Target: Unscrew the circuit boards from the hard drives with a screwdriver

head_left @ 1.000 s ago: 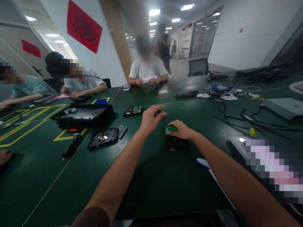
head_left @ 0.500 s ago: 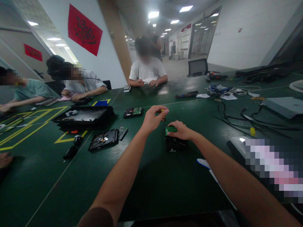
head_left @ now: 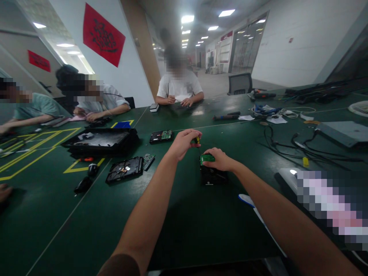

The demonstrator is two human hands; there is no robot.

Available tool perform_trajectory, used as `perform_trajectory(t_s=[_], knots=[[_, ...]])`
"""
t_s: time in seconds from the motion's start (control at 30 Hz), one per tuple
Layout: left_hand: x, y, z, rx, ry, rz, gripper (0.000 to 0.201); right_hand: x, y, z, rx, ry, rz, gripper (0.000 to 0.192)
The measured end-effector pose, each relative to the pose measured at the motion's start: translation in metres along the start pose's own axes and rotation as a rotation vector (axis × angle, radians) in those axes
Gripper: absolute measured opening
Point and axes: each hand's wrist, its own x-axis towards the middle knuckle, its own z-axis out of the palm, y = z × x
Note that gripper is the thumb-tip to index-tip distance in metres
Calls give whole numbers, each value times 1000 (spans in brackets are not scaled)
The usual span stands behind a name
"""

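My left hand [head_left: 184, 145] pinches the yellow-and-black handle of a small screwdriver [head_left: 197, 140]. Its thin shaft points down at the far edge of a black hard drive [head_left: 212, 177] on the table in front of me. Around the right side of that drive my right hand [head_left: 220, 159] is closed, fingers across its top. A green circuit board [head_left: 205, 158] shows on the drive beside those fingers. Whether the screwdriver's tip touches a screw is too small to tell.
Left of the drive lie another opened drive [head_left: 125, 170], a loose circuit board [head_left: 148, 161] and a black tray [head_left: 100, 140]. Beyond them is a drive with its board [head_left: 161, 136]. Black cables [head_left: 299, 143] and a grey metal box [head_left: 342, 132] are on the right. Several people sit around the table.
The fingers of my left hand have shifted around the screwdriver handle, and more of the handle shows. My right hand and the hard drive stay in place.
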Motion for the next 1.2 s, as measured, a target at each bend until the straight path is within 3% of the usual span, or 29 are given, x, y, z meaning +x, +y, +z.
perform_trajectory(t_s=[0.13, 0.4, 0.63, 0.9, 1.07, 1.2], knots=[[2, 0, -6, 93, 5, 23, 22, -2, 0, -1, 5, -2, -1, 47], [5, -3, 2, -193, 37, -90, 15, -1, 2, -1, 10, -13, 1, 51], [1, 3, -1, -86, 64, -77, 22, 0, 2, 0, 15, 3, -1, 48], [3, -2, 8, -173, 164, -121, 21, 0, 0, -2, 13, -14, 0, 48], [5, -5, 2, 14, 209, -26, 19, 0, 0, -2, 18, -21, 13, 49], [1, -1, 4, 4, 170, -63, 20, -1, 0, -2, 19, -11, 5, 48]])
